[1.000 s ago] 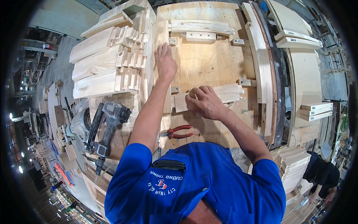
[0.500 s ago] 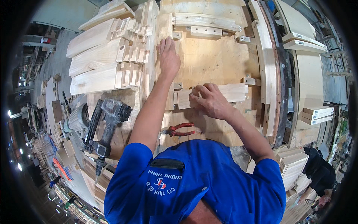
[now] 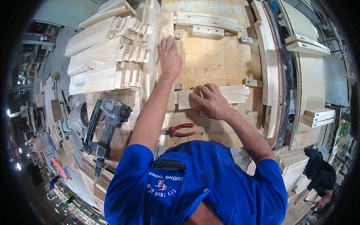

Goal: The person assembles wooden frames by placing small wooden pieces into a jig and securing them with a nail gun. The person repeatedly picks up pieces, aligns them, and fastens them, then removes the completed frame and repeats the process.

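Note:
My right hand [image 3: 212, 101] is closed around a pale wooden rail [image 3: 236, 93], which lies crosswise on the near part of a plywood board. The rail's left end meets the edge of a long wooden piece [image 3: 165, 28] running away from me; how deep it sits there I cannot tell. My left hand [image 3: 170, 56] rests on that long piece with its fingers stretched forward. Beyond, another rail [image 3: 206, 20] lies crosswise, beside a drilled block [image 3: 208, 31]. Small wooden stop blocks [image 3: 253, 82] sit on the plywood [image 3: 217, 56].
Red-handled pliers [image 3: 182, 129] lie close to my body. A nail gun [image 3: 108, 123] rests at the left, below stacked notched wooden pieces [image 3: 93, 56]. Long wooden strips [image 3: 267, 56] line the right side. Farther right are boards [image 3: 318, 116], and a person in black [image 3: 320, 172] bends over.
The rail under my right hand has shifted slightly left, toward the long wooden piece. My left hand stays in nearly the same place.

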`<state>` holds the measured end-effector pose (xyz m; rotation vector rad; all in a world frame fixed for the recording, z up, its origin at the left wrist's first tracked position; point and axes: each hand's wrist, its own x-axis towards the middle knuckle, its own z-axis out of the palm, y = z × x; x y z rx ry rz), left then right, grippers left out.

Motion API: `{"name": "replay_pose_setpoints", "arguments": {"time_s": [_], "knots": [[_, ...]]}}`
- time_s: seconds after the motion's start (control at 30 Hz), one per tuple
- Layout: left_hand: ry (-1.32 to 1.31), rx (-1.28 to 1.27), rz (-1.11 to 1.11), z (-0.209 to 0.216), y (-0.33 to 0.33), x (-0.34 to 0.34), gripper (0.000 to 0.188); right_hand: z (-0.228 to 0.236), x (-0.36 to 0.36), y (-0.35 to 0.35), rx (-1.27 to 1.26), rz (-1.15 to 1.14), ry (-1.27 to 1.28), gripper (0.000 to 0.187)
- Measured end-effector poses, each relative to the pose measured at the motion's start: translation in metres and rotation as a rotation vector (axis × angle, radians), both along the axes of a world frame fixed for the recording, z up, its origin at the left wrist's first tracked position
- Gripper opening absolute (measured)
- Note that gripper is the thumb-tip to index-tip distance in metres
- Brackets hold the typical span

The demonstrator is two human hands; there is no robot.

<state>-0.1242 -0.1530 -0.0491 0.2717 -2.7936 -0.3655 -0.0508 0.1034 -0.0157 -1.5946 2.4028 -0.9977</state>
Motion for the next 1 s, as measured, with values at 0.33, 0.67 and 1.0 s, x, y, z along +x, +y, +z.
{"name": "replay_pose_setpoints", "arguments": {"time_s": [0.33, 0.67, 1.0], "knots": [[0.145, 0.047, -0.037, -0.025, -0.009, 0.001, 0.060, -0.010, 0.005, 0.002, -0.042, -0.001, 0.039, 0.047], [0.010, 0.183, -0.125, 0.027, 0.055, -0.004, 0.051, 0.024, 0.064, 0.046, -0.328, -0.509, -0.038, 0.052], [-0.275, 0.983, -1.167, 0.136, 0.404, -0.006, 0.037, 0.056, 0.165, 0.222, -0.552, -0.942, -0.603, 0.039]]}}
